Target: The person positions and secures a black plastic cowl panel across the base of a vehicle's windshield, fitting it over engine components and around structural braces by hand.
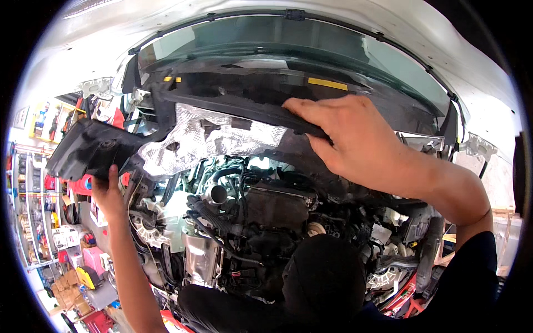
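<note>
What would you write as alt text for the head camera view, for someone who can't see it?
A person's left hand and right hand hold a black panel over a car's open engine bay, near the windshield. Silvery foil shows beside the panel; a black-capped head appears below.

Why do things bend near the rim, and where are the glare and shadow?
In the head view, the fisheye lens bends straight edges and blackens the corners; silver foil glints brightly; the windshield carries pale reflections; the dark engine cover loses detail in shadow.
</note>
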A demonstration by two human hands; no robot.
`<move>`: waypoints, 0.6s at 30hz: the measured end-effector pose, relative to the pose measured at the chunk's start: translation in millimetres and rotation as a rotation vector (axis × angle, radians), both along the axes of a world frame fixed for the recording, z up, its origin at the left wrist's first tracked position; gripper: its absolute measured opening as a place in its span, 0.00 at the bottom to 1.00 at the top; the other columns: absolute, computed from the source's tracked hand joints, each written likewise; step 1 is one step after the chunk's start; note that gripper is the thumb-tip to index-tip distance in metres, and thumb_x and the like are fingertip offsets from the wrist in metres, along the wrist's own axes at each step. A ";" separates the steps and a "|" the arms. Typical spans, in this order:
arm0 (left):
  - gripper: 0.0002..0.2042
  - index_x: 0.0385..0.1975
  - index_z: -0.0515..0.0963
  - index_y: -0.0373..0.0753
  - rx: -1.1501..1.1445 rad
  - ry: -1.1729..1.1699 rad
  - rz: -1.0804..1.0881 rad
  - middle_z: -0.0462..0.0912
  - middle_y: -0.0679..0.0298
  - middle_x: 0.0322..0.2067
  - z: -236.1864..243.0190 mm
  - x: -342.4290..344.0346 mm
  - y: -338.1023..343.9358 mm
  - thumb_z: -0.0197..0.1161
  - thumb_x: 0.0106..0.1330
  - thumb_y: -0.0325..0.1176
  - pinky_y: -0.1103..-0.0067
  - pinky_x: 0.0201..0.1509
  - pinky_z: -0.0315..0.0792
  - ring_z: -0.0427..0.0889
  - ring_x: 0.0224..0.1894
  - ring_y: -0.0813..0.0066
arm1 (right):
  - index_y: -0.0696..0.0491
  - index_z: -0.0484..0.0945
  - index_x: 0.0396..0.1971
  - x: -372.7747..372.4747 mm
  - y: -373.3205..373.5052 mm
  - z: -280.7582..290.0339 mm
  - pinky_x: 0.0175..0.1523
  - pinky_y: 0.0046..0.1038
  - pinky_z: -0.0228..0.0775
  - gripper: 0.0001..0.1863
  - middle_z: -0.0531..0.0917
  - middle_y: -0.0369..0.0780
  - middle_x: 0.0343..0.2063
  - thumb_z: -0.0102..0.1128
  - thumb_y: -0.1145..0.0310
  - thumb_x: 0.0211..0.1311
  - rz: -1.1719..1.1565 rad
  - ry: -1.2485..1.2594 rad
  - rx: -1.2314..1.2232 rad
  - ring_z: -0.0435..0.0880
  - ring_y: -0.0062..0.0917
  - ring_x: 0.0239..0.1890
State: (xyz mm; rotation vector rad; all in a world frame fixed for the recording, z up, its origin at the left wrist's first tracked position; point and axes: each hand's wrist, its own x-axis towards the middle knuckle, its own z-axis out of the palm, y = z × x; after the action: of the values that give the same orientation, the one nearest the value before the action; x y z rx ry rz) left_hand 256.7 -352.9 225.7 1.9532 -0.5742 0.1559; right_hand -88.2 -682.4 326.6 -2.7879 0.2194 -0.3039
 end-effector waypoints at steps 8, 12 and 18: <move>0.15 0.47 0.77 0.31 -0.023 0.046 -0.131 0.83 0.62 0.42 -50.1 -9.2 -8.3 0.67 0.63 0.31 0.80 0.53 0.68 0.78 0.44 0.76 | 0.59 0.72 0.51 -10.5 -12.4 -53.5 0.46 0.39 0.73 0.22 0.82 0.49 0.37 0.57 0.73 0.52 -0.015 0.106 0.115 0.81 0.42 0.41; 0.16 0.48 0.76 0.30 0.102 0.042 -0.051 0.82 0.62 0.43 -55.1 -25.7 -16.6 0.66 0.64 0.31 0.79 0.53 0.68 0.78 0.44 0.76 | 0.59 0.71 0.49 -18.0 -4.9 -59.2 0.46 0.38 0.73 0.22 0.80 0.49 0.42 0.58 0.72 0.52 -0.058 0.263 0.174 0.80 0.40 0.45; 0.17 0.48 0.74 0.30 0.115 0.094 0.119 0.82 0.62 0.39 -59.2 -44.7 -7.2 0.65 0.66 0.33 0.81 0.48 0.69 0.77 0.39 0.77 | 0.57 0.67 0.47 -27.0 11.2 -62.3 0.46 0.42 0.72 0.21 0.77 0.52 0.45 0.58 0.74 0.51 -0.060 0.227 0.114 0.80 0.43 0.44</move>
State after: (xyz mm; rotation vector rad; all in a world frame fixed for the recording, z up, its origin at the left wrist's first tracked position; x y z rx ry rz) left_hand 212.0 -360.1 166.5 2.0950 -0.4135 0.1070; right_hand -115.1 -671.2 264.3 -2.7029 0.3623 0.0121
